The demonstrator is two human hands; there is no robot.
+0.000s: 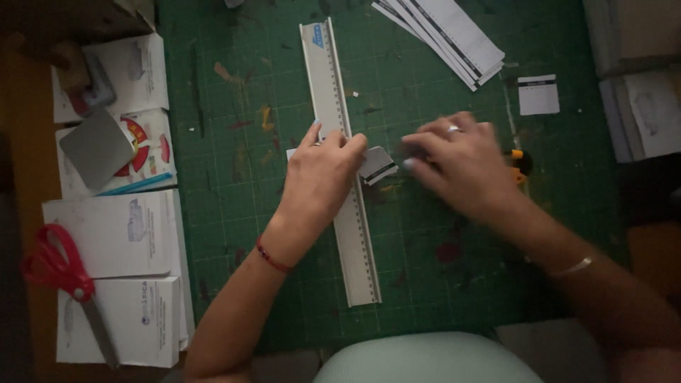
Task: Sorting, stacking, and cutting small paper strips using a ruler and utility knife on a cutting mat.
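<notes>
Where the two hands meet on the green mat (234, 213), a small paper slip (377, 165) lies against the ruler (339, 170).
White-grey with a dark stripe, the slip sits mid-mat, just right of the ruler's edge. Left hand (323, 174) presses flat on the ruler, fingers spread; right hand (464, 162) touches the slip, fingers loosely curled, blurred. More striped strips (443, 39) lie above; red scissors (60, 276) far left.
</notes>
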